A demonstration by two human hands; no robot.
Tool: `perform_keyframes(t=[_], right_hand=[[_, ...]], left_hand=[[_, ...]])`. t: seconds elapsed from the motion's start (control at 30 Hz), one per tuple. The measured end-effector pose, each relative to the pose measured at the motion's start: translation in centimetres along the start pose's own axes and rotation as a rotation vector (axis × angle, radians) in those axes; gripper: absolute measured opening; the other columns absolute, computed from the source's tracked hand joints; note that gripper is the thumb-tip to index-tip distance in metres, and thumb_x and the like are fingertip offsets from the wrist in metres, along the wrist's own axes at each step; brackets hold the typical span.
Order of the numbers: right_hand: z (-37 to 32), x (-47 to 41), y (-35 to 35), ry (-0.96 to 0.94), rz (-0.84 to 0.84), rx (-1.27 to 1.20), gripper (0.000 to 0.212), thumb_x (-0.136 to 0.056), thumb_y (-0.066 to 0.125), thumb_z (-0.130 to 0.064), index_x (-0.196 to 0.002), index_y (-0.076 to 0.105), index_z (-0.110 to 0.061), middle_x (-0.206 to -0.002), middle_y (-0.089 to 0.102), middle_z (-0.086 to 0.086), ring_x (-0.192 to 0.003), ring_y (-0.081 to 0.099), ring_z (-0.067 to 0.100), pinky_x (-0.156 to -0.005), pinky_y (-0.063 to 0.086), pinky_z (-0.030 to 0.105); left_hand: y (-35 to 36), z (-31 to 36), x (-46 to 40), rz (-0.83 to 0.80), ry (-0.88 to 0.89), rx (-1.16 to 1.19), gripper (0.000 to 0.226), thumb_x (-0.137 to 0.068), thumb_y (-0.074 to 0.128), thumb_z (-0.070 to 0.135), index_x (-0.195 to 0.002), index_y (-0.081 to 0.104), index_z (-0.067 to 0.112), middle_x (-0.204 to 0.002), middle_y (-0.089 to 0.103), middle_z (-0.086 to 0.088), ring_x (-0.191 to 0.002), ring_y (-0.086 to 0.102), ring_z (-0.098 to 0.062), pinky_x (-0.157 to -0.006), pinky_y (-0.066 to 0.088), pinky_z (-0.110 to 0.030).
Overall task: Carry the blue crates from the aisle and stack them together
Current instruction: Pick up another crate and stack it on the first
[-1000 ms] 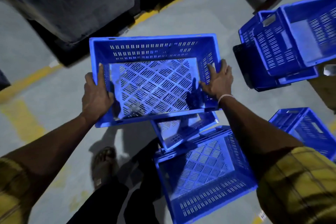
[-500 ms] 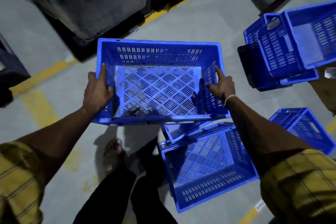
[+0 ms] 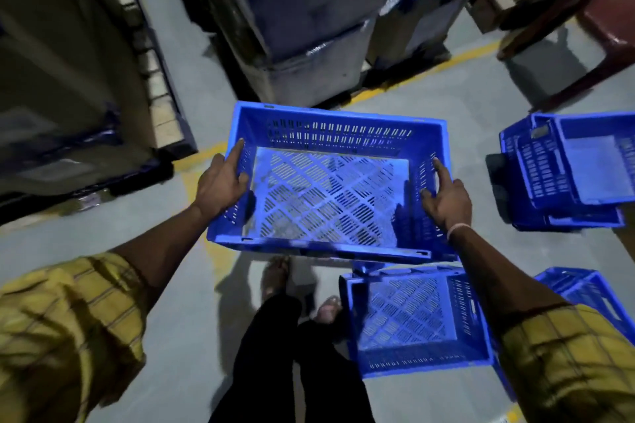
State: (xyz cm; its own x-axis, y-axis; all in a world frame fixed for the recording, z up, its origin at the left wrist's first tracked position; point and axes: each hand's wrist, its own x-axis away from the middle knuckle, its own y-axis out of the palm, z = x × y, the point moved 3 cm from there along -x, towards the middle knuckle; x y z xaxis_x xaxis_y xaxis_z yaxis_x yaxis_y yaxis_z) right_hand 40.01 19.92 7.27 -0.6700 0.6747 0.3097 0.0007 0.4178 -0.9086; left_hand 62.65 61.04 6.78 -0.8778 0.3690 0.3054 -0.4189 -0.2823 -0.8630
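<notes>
I carry an empty blue perforated crate (image 3: 330,189) in front of me at waist height, above the floor. My left hand (image 3: 220,182) grips its left rim, thumb inside the wall. My right hand (image 3: 446,199) grips the right rim with the index finger stretched along the edge. Another blue crate (image 3: 412,323) lies on the floor just below and to the right, beside my feet. A small stack of blue crates (image 3: 563,175) stands tilted at the right. A further blue crate (image 3: 584,292) shows behind my right arm.
Wrapped pallet loads (image 3: 309,27) stand ahead behind a yellow floor line (image 3: 426,72). A tall rack of goods (image 3: 68,79) fills the left side. A dark red frame leg (image 3: 584,55) crosses the upper right. Grey floor lies to the left of my feet.
The view has tilted up and swung left; the held crate stays level in both hands and has moved away from the floor crates. My feet have stepped forward.
</notes>
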Motion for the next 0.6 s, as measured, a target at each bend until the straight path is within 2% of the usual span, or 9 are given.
perform_keyframes(t=[0.13,0.27,0.3,0.4,0.6], right_hand=[[-4.7,4.4,-3.1,-0.067,0.000,-0.057,0.074,-0.092,0.064,-0.033,-0.156,0.027,-0.037,-0.109,0.052,0.027,-0.088,0.060,0.044,-0.081,0.049,0.042],[-9.2,8.3,-5.5,-0.174,-0.013,-0.093,0.074,-0.091,0.067,-0.032,-0.155,0.031,-0.033,-0.118,0.049,0.028,-0.071,0.055,0.036,-0.079,0.048,0.038],[-10.4,9.1,-6.0,-0.204,-0.020,-0.090,0.074,-0.091,0.068,-0.034,-0.155,0.031,-0.033,-0.119,0.049,0.029,-0.074,0.057,0.038,-0.080,0.048,0.039],[-14.0,11.5,-6.8,-0.286,-0.050,-0.079,0.076,-0.089,0.069,-0.037,-0.155,0.032,-0.032,-0.114,0.051,0.030,-0.094,0.058,0.047,-0.086,0.047,0.043],[-22.0,17.1,-6.5,-0.476,-0.121,-0.019,0.076,-0.090,0.069,-0.036,-0.155,0.031,-0.034,-0.111,0.050,0.024,-0.092,0.058,0.045,-0.083,0.047,0.042]], left_hand=[[-6.1,-2.4,5.8,0.060,-0.040,-0.006,0.075,-0.093,0.052,0.037,-0.161,0.021,0.028,-0.107,0.052,-0.025,-0.097,0.059,-0.047,-0.077,0.049,-0.051],[-10.3,-5.3,12.5,0.138,-0.103,0.033,0.080,-0.084,0.041,0.047,-0.160,0.020,0.032,-0.104,0.054,-0.023,-0.096,0.058,-0.045,-0.076,0.048,-0.049],[-11.2,-6.1,14.3,0.163,-0.131,0.042,0.080,-0.084,0.040,0.047,-0.160,0.020,0.033,-0.104,0.053,-0.022,-0.095,0.058,-0.045,-0.076,0.048,-0.048],[-12.9,-8.7,19.8,0.225,-0.206,0.073,0.078,-0.086,0.043,0.045,-0.160,0.019,0.035,-0.105,0.054,-0.020,-0.095,0.059,-0.045,-0.077,0.049,-0.048],[-14.3,-15.1,31.3,0.345,-0.368,0.162,0.075,-0.094,0.058,0.031,-0.159,0.021,0.037,-0.102,0.055,-0.017,-0.095,0.060,-0.044,-0.080,0.052,-0.050]])
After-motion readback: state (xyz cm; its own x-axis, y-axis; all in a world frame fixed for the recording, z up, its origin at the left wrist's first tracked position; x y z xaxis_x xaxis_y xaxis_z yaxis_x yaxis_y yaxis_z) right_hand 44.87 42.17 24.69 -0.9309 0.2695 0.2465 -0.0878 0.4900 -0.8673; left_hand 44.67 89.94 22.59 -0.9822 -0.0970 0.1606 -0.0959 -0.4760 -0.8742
